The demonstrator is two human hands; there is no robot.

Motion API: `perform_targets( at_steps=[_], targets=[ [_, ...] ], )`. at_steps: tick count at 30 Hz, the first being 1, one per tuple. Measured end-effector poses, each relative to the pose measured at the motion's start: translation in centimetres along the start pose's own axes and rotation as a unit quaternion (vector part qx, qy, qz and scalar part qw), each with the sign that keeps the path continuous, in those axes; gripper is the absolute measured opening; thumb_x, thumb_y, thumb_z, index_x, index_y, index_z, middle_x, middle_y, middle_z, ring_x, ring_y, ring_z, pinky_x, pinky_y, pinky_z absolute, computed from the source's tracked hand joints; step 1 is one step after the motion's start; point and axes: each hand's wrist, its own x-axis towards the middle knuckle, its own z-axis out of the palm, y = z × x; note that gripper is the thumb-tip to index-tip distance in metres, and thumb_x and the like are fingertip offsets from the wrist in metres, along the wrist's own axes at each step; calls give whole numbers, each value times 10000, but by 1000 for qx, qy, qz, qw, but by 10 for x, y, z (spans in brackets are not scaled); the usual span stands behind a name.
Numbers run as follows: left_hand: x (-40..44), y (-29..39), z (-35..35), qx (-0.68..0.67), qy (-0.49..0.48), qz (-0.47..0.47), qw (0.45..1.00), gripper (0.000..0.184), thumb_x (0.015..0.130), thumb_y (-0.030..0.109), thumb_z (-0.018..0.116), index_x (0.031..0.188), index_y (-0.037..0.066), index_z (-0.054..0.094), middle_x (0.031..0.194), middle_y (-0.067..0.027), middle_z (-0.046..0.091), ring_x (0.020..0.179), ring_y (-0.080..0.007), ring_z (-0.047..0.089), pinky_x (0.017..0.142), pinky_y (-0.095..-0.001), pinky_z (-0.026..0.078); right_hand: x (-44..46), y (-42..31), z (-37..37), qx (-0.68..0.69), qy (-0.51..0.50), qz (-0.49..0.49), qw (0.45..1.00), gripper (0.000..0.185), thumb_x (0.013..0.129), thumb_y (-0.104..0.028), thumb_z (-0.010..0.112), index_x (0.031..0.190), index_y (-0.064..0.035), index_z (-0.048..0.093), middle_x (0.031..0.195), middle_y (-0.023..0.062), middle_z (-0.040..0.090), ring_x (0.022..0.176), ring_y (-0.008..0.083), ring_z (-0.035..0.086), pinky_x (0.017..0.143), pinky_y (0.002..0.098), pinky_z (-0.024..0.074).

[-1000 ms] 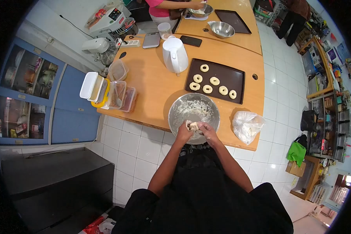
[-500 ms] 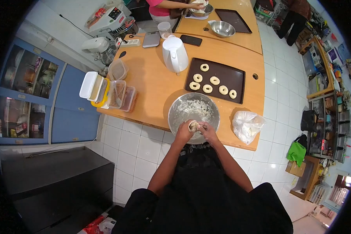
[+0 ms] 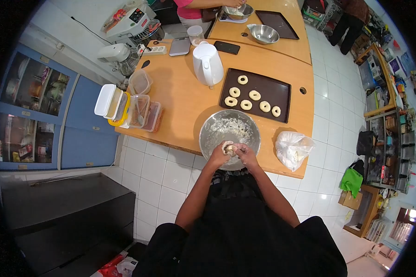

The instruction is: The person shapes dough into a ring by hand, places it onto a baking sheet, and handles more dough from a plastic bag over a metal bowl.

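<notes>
A small piece of pale dough (image 3: 230,149) is held between my two hands, over the near part of a steel bowl (image 3: 238,121) with floury scraps inside. The fingers of my left hand (image 3: 218,155) curl around the dough from the left. From the right, my right hand (image 3: 246,155) pinches it. Behind the bowl, a dark tray (image 3: 278,87) carries several dough rings (image 3: 254,95). To the right of the bowl, a clear plastic bag (image 3: 293,150) with white contents rests near the table's front edge.
A white kettle (image 3: 208,66) stands behind the bowl, left of the tray. Plastic containers (image 3: 138,111) are stacked at the table's left edge. A scale (image 3: 179,46) and a phone (image 3: 227,47) lie farther back. Across the table, a person's hands (image 3: 235,3) are over another bowl (image 3: 239,14).
Around the dough my fingers have shifted slightly, and it shows less than a second ago. The other person's hands have moved about over their bowl.
</notes>
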Motion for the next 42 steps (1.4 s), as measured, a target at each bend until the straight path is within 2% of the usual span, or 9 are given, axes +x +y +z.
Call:
perform_targets(
  at_steps=[4,11,13,23,26,29,32,38,42],
  targets=[
    [-5,21,-4,70,-11,-17,997,414,703,18,634,1114,1,584,998,-199,655,959,-293,647,832,-360,490,6,16,-3,-21,-22,-75,997,289,907,-201,652,1123,-11,617,978,60,669,884,119,612,813,277,477],
    [-7,29,2,121,61,-28,990,345,694,5,649,1036,-10,608,931,-227,662,917,-381,644,798,-407,497,-2,4,3,33,9,-24,999,310,902,-166,666,1145,6,581,1006,47,650,895,99,583,794,254,465],
    [-9,27,3,143,65,-12,987,332,699,4,665,1026,-12,610,931,-223,664,911,-378,648,791,-406,500,-7,0,6,48,3,29,998,324,892,-169,680,1147,3,580,1004,49,652,891,94,585,784,250,464],
    [-10,28,5,143,83,-19,986,310,736,69,722,1012,-11,604,932,-241,646,927,-410,618,786,-462,489,0,16,6,12,9,-67,998,269,888,-189,687,1057,15,636,892,28,667,816,86,593,750,251,468],
    [-11,25,2,143,60,52,987,353,743,63,706,1069,-5,592,1000,-255,626,969,-416,600,819,-466,481,-6,7,6,-13,3,-83,996,276,897,-204,677,1062,14,639,888,30,666,807,88,596,748,254,472],
    [-13,44,-3,189,10,22,982,378,727,-13,657,1099,-6,590,1075,-233,626,1025,-401,592,870,-431,471,-6,6,8,-18,-5,-77,997,280,905,-219,667,1064,11,641,892,34,665,811,91,595,752,258,475],
    [-9,18,3,203,46,46,977,379,734,-8,647,1109,-5,589,1056,-240,626,1011,-414,588,866,-443,472,-12,-4,12,11,10,-64,998,292,910,-231,659,1074,9,632,921,38,659,828,96,593,756,268,481],
    [-5,11,4,157,77,-40,984,445,725,7,649,1164,15,577,1081,-263,594,1036,-436,565,897,-461,463,-12,5,16,28,25,-25,999,265,922,-225,641,1080,-13,622,946,31,645,842,96,587,741,272,486],
    [-16,37,3,173,121,49,976,399,723,-43,618,1120,-3,607,1052,-259,623,1031,-405,588,879,-439,468,-10,8,12,-34,37,-59,997,231,923,-197,629,1049,-3,627,902,33,653,824,109,600,755,283,487]
  ],
)
